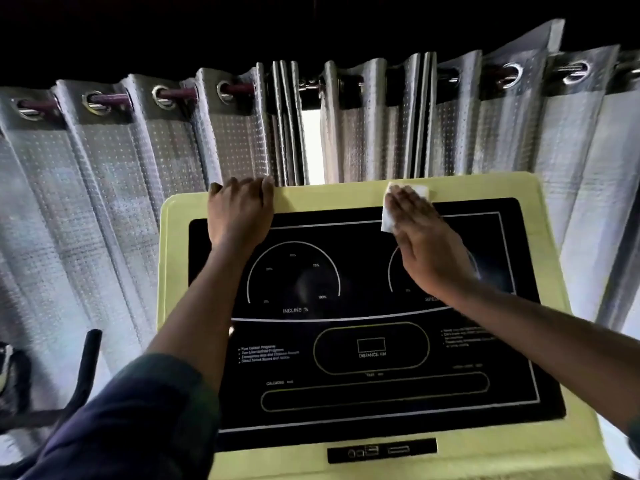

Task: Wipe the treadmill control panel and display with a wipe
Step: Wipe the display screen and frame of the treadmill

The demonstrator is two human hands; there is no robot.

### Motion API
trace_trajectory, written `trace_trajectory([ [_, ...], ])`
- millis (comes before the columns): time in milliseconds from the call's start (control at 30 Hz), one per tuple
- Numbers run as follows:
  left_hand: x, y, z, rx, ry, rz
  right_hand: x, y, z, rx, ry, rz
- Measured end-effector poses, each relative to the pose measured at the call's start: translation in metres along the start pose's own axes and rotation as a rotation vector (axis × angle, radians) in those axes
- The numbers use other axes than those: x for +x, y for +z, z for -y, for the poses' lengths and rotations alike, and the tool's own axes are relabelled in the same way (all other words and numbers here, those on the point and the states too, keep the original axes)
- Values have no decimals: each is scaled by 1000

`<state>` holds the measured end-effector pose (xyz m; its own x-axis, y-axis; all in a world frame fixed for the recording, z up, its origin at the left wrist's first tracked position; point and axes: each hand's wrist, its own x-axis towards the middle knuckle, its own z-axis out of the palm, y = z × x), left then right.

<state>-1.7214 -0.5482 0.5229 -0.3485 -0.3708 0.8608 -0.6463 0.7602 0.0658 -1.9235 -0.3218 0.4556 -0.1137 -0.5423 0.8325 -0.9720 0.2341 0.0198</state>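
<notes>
The treadmill console [346, 194] has a pale yellow frame around a black display panel [363, 393] with white dials marked INCLINE and SPEED. My right hand [429, 247] lies flat with straight fingers on a white wipe [389, 216], pressing it against the panel's upper right, where black meets the yellow rim. My left hand [239, 213] grips the console's top edge at the upper left, fingers curled over the rim. Most of the wipe is hidden under my right hand.
Silver eyelet curtains [121, 202] hang close behind the console, with a bright gap of daylight [313, 147] in the middle. A dark handlebar [86, 368] rises at the lower left. A small black slot strip [381, 450] sits below the display.
</notes>
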Motion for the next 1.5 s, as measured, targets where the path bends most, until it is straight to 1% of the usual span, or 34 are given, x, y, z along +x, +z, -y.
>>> trace_trajectory([
  [33,0,1,0,-2,-2,-5,-8,5,5,10,-63,34],
  [100,0,2,1,0,-12,-22,-32,14,7,9,-370,195],
  [133,-1,3,0,3,-15,-24,-36,11,0,-4,-486,254],
  [167,-1,3,0,10,-22,-25,-30,6,-9,-18,-517,241],
  [200,-1,4,-1,21,-42,-26,-21,1,-18,-30,-451,189],
  [267,1,4,-8,33,-118,-18,-7,-9,-32,-33,-152,73],
  [300,3,3,-15,33,-166,-18,-8,-10,-33,-35,-55,43],
  [333,5,2,-25,27,-200,-17,-15,-9,-29,-27,-56,51],
  [367,8,2,-36,11,-199,-8,-27,-4,-25,-11,-143,92],
  [433,11,4,-63,-67,-110,38,-46,-4,-28,-1,-423,213],
  [467,12,6,-78,-101,-65,66,-43,-11,-37,-7,-479,200],
  [500,12,8,-90,-107,-46,82,-35,-16,-47,-17,-442,148],
  [533,13,10,-97,-89,-50,76,-26,-20,-56,-7,-311,89],
  [567,12,13,-102,-59,-66,55,-19,-23,-61,21,-139,39],
  [600,10,14,-104,-31,-81,25,-18,-24,-62,44,-27,14],
  [633,8,16,-105,-12,-88,-3,-25,-22,-60,68,-31,22],
  [667,7,18,-105,-1,-86,-23,-38,-17,-58,76,-134,69],
  [733,7,21,-105,15,-84,-22,-62,-17,-65,35,-421,203],
  [767,7,21,-105,20,-85,-14,-60,-22,-75,23,-471,195],
  [800,6,21,-105,19,-86,-11,-54,-27,-85,4,-421,147],
  [867,6,20,-103,25,-84,-25,-40,-33,-95,8,-103,10],
  [900,7,19,-103,32,-86,-26,-38,-34,-94,10,12,-33],
  [933,7,19,-103,37,-87,-23,-43,-31,-91,13,14,-28],
  [967,8,20,-104,40,-87,-21,-54,-26,-88,12,-77,11],
  [1033,8,21,-104,40,-91,-25,-72,-26,-94,-16,-349,141],
  [1067,8,21,-105,40,-91,-27,-70,-32,-104,-34,-390,154],
  [1100,7,21,-105,43,-95,-23,-63,-38,-113,-56,-338,122],
  [1167,8,20,-105,35,-111,-23,-50,-46,-121,-26,-49,-11],
  [1200,8,19,-106,23,-122,-22,-50,-46,-120,-4,46,-52],
  [1233,9,18,-108,11,-135,-18,-57,-43,-115,-6,41,-48],
  [1333,9,19,-112,1,-172,-14,-92,-34,-112,-49,-253,95],
  [1367,9,19,-112,1,-176,-16,-92,-39,-119,-59,-295,110],
  [1400,9,19,-112,3,-175,-21,-86,-43,-128,-75,-264,94],
  [1500,9,19,-112,6,-171,-23,-62,-51,-140,-51,35,-27],
])
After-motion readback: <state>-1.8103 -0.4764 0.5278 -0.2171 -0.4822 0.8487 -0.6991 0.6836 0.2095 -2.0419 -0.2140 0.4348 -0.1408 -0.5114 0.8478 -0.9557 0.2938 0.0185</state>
